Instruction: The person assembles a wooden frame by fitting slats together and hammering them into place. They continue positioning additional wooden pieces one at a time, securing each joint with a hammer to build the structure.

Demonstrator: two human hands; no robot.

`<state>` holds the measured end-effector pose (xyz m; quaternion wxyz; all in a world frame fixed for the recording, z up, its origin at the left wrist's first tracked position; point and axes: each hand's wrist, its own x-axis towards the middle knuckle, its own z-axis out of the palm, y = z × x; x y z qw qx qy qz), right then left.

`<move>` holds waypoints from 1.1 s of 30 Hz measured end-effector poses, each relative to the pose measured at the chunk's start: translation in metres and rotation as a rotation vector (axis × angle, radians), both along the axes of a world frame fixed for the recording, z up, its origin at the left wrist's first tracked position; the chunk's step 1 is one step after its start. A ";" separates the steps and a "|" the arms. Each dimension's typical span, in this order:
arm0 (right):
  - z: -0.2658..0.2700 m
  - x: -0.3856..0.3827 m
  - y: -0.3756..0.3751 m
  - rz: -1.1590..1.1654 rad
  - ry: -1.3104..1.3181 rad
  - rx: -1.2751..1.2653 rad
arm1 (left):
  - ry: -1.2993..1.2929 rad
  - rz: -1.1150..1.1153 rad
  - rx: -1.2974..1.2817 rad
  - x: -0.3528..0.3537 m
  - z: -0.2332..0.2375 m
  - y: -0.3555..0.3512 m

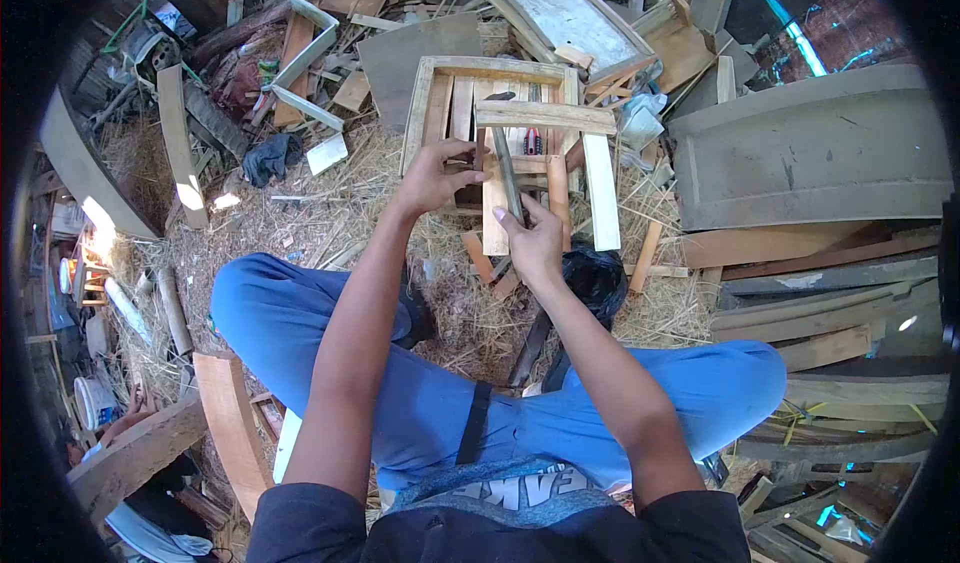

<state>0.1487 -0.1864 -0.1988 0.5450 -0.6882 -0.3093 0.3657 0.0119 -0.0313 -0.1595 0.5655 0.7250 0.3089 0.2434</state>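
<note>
A small pale wooden frame, made of a crossbar and legs, is in front of me. My left hand is at its left leg, with thumb and fingers curled at the leg's edge beside a thin dark brown strip. The far fingertips are partly hidden. In my right hand is the lower end of a long dark flat bar, which slants up across the leg toward the crossbar. Behind the frame lies a slatted wooden crate, with a red and black tool on it.
Straw and wood scraps cover the ground. Curved boards are stacked at my right, below a large grey panel. A framed panel leans behind. A black plastic bag lies near my feet. Another person's arm shows at lower left.
</note>
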 end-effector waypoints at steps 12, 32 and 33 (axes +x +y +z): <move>0.015 0.002 -0.001 0.028 -0.115 -0.055 | 0.057 0.011 0.023 -0.001 -0.009 0.004; 0.042 0.003 0.006 0.012 -0.159 -0.312 | 0.059 0.536 -0.169 -0.002 -0.008 -0.053; 0.044 0.003 0.006 0.016 -0.162 -0.310 | 0.073 0.497 -0.327 0.000 -0.009 -0.057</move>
